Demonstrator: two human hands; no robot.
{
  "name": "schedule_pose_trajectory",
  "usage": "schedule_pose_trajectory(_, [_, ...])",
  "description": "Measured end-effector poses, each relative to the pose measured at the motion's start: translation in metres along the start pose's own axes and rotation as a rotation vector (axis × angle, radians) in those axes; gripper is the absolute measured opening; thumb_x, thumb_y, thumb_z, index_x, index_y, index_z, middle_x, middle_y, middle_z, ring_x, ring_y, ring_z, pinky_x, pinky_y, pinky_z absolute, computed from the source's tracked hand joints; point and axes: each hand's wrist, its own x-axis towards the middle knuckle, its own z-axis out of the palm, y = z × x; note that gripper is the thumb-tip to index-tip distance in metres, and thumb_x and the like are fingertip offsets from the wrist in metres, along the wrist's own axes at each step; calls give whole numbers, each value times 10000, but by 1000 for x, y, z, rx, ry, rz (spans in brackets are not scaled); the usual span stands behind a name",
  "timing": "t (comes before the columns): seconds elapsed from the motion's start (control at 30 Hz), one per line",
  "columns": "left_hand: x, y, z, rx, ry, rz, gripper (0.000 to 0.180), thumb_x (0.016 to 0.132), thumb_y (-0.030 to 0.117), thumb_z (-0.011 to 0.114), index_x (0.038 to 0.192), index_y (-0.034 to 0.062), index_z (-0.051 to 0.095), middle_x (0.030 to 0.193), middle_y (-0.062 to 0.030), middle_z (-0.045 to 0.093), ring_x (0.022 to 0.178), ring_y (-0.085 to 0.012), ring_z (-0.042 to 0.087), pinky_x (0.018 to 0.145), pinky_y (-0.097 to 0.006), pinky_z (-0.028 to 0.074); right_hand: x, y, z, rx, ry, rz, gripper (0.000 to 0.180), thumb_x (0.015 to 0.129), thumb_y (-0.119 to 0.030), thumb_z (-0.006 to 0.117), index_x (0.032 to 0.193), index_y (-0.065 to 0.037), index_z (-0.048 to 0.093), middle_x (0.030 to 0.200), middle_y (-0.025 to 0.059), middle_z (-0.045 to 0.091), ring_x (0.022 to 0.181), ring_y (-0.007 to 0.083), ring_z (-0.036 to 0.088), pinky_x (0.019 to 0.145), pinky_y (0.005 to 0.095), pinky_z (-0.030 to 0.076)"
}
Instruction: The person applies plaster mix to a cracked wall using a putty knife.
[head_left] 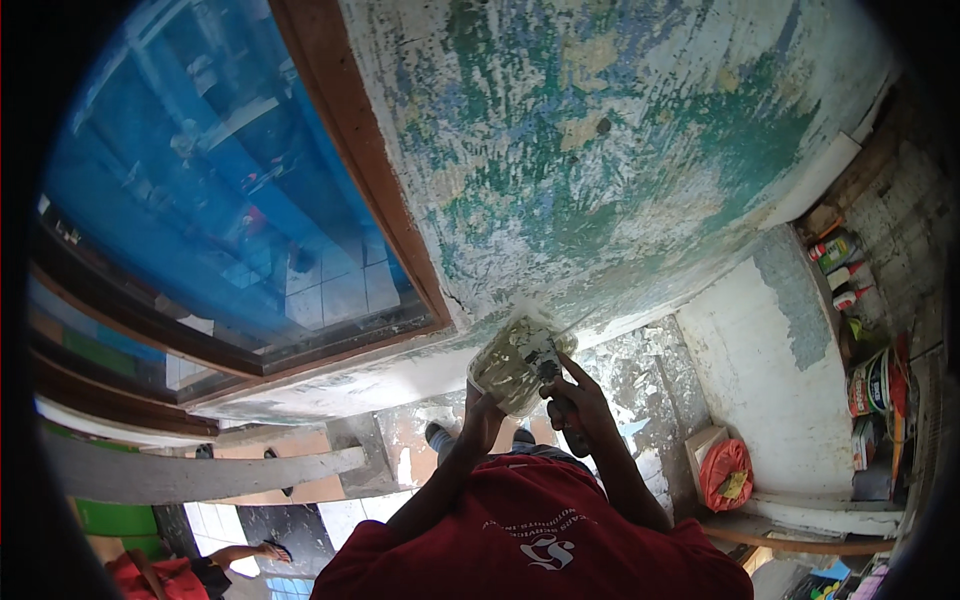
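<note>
In front of my chest, my left hand (483,420) grips a shallow pale tub (505,375) by its near side. White paste is smeared inside the tub. My right hand (582,408) is wrapped round the dark handle of a putty knife (541,352), whose paste-coated blade lies over the tub. Beyond the tub rises a wall (600,150) with patchy green, blue and white scraped paint.
A brown-framed window (360,170) with bluish glass is at left. Bottles (835,252) and a paint bucket (872,385) stand on a shelf at right. A red sack (725,475) sits below. Another person's leg (235,553) shows lower left.
</note>
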Motion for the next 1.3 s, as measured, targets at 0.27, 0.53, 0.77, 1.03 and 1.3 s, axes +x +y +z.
schedule_pose_trajectory(0.27, [1, 7, -64, 118, 134, -100, 647, 876, 369, 500, 1396, 42, 295, 1307, -158, 491, 1192, -283, 516, 965, -433, 469, 24, 24, 13, 114, -47, 117, 539, 955, -170, 456, 1444, -71, 254, 872, 105, 606, 625, 137, 540, 505, 263, 478])
schedule_pose_trajectory(0.53, [4, 19, -117, 40, 132, -278, 518, 960, 364, 289, 1347, 29, 371, 1224, -134, 563, 1070, -259, 602, 844, -407, 538, 43, 40, 33, 96, 1, 117, 440, 953, -209, 442, 1371, -82, 385, 879, 48, 593, 664, 100, 543, 541, 230, 482])
schedule_pose_trajectory(0.77, [10, 32, -119, 44, 148, -319, 522, 955, 373, 283, 1346, 41, 376, 1232, -132, 560, 1079, -263, 595, 837, -432, 535, 51, 37, 52, 137, 0, 86, 344, 950, -220, 446, 1269, -90, 447, 874, 37, 583, 661, 91, 535, 542, 223, 481])
schedule_pose_trajectory(1.03, [17, 48, -107, 155, 135, -298, 576, 918, 438, 314, 1345, 63, 414, 1228, -130, 577, 1067, -252, 601, 866, -414, 511, 63, 31, 75, 283, -2, 39, 334, 936, -179, 428, 1260, -98, 430, 872, 43, 557, 645, 94, 525, 528, 231, 484])
schedule_pose_trajectory(1.3, [30, 63, -84, 137, 34, -277, 520, 932, 351, 315, 1303, 7, 433, 1144, -155, 611, 1003, -263, 630, 846, -405, 533, 73, 27, 95, 286, 102, 44, 247, 917, -135, 445, 1162, -111, 437, 876, 76, 541, 633, 126, 520, 513, 261, 485])
